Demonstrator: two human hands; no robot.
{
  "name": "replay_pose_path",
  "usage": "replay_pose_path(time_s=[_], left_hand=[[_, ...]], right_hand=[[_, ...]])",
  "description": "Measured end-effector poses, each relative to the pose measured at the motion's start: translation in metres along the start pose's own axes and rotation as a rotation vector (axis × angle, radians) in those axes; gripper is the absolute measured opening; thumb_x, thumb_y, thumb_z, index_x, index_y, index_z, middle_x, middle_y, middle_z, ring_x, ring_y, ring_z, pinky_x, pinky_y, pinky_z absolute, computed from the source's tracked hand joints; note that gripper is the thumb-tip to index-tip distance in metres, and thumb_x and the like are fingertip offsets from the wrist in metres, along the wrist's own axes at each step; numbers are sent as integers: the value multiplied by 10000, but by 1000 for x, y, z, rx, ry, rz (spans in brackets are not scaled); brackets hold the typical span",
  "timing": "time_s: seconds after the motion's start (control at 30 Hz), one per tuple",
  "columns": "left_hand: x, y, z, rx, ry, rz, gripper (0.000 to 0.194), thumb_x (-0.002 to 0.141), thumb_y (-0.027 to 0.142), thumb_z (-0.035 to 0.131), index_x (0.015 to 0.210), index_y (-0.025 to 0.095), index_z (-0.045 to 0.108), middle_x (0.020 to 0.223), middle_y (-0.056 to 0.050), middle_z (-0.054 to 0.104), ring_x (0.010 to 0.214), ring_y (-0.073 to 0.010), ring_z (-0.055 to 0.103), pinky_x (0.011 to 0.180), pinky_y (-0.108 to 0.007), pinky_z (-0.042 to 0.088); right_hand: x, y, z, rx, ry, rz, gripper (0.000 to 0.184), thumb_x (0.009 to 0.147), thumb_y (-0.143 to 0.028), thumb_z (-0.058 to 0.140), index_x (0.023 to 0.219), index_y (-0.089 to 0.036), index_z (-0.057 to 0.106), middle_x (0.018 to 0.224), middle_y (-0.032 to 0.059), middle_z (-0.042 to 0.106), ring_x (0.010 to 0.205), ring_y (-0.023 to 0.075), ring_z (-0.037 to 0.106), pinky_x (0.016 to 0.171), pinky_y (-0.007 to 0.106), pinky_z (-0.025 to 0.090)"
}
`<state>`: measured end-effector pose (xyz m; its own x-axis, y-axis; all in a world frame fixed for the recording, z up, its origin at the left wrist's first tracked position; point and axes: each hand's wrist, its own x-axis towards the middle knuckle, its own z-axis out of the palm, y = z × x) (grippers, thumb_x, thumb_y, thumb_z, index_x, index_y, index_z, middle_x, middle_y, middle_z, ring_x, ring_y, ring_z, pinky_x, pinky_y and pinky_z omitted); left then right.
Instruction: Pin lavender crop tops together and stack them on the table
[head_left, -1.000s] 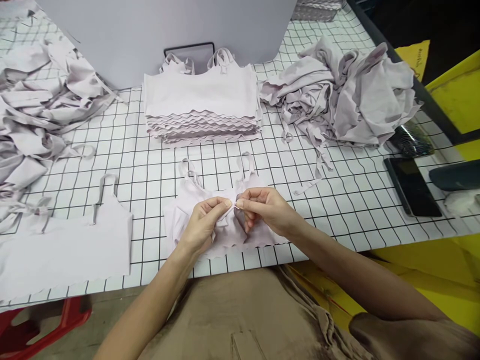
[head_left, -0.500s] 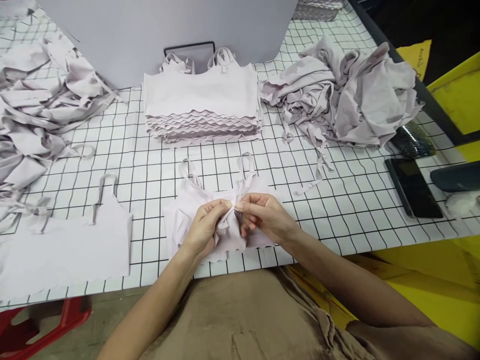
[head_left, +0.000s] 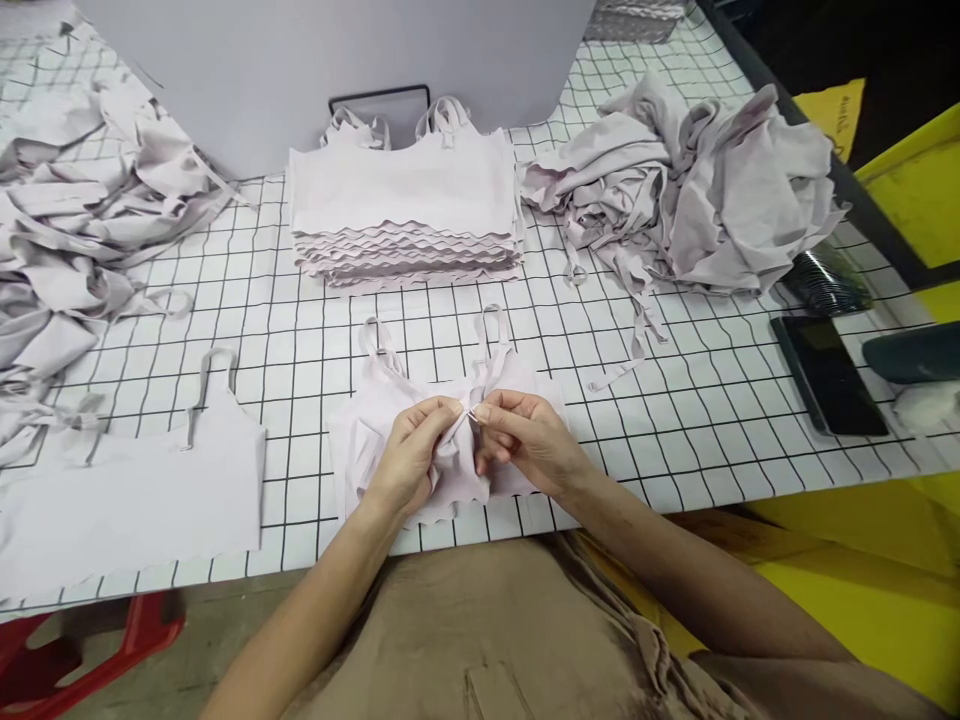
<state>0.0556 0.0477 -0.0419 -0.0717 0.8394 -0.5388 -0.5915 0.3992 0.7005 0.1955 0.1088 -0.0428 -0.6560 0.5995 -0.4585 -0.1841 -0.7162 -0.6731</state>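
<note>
A pale pinkish strappy bra top (head_left: pixel 465 478) lies on the table in front of me, its two straps pointing away from me and its fabric bunched up in the middle. My left hand (head_left: pixel 405 455) is closed, pinching the top between thumb and forefinger. Almost touching it, my right hand (head_left: pixel 531 440) pinches a small white bit at the same spot, too small to make out. The other right fingers curl beneath, partly hidden by the cloth. Another bra top (head_left: pixel 150 505) rests flat on the left, one strap looped upward.
A neat stack of bra tops (head_left: pixel 405 190) stands behind, against a grey panel (head_left: pixel 337 50). Crumpled garments heap up at left (head_left: pixel 90 220) and right (head_left: pixel 735 200). A phone (head_left: pixel 829 378) and a dark cylindrical object (head_left: pixel 911 353) lie near the right edge. A red stool (head_left: pixel 142 640) shows below.
My right hand has shifted very slightly, with its lower fingers moving a little left. Both hands keep their pinch at the same place on the bra top.
</note>
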Motion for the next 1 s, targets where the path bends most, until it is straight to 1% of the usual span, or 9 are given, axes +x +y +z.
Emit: replay_pose_path(time_s=[0.23,0.43,0.53,0.73,0.9,1.0], left_hand=[[0,-4,-1,12,65,68,291,727,387,749,663,149,593,556,31,543,473,-76,477,460,-190,390],[0,-5,-1,-9,47,63,294,737,392,757,682,145,608,596,26,527,526,-77,470,490,-189,404],[0,-6,0,-16,40,68,295,738,390,762,687,145,606,601,30,520,524,-73,465,489,-188,405],[-1,-7,0,26,62,120,309,746,413,749,681,150,601,601,22,549,509,-87,499,474,-203,425],[-2,-7,1,30,47,125,309,750,424,742,691,156,599,583,29,550,471,-95,508,449,-216,445],[-2,-7,2,39,57,152,309,754,421,743,688,153,606,578,27,558,471,-93,514,445,-206,441]], right_hand=[[-1,-1,1,27,-7,-19,285,789,-312,788,657,-175,576,491,-101,414,422,49,388,499,284,578],[1,1,0,1,3,-35,289,784,-320,793,658,-171,579,480,-102,414,409,51,407,476,275,569],[2,2,0,-11,8,-32,303,776,-325,799,650,-172,569,475,-104,412,405,52,408,469,274,567],[1,2,2,-26,14,-22,320,767,-339,806,650,-174,558,476,-108,408,405,49,403,477,273,568],[0,1,2,-46,18,-14,327,760,-349,811,652,-174,558,478,-107,414,405,50,410,473,271,564],[1,0,3,-53,28,-5,338,752,-353,816,642,-177,550,477,-108,405,403,52,404,466,275,560]])
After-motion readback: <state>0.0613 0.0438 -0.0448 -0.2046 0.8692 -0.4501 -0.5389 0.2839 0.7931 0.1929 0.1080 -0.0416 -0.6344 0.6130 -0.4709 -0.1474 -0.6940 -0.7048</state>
